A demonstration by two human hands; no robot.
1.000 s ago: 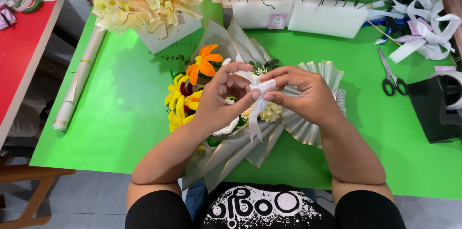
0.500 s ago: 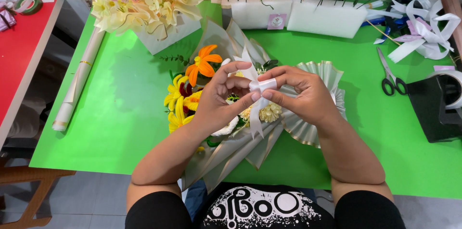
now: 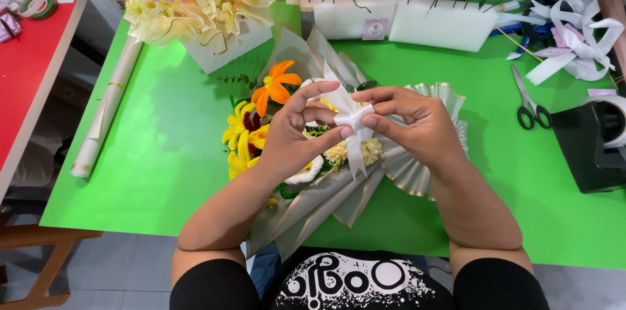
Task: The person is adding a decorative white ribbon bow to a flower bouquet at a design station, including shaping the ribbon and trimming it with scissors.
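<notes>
My left hand (image 3: 297, 132) and my right hand (image 3: 414, 121) meet over a bouquet and both pinch a white ribbon bow (image 3: 353, 118) at its knot. The ribbon's tails hang down between my hands. Under them lies the bouquet (image 3: 274, 98) with orange and yellow flowers, wrapped in pleated cream paper (image 3: 424, 176), on the green table (image 3: 169, 153).
A cream flower arrangement in a box (image 3: 202, 7) stands at the back left. A paper roll (image 3: 104, 114) lies along the left edge. Scissors (image 3: 528, 111), a black tape dispenser (image 3: 596, 144), loose white ribbon (image 3: 574, 39) and white foam blocks (image 3: 404, 23) are at the right and back.
My hands have lifted the bow slightly and my fingers have shifted on it, pulling the knot tighter. The bouquet has stayed in place.
</notes>
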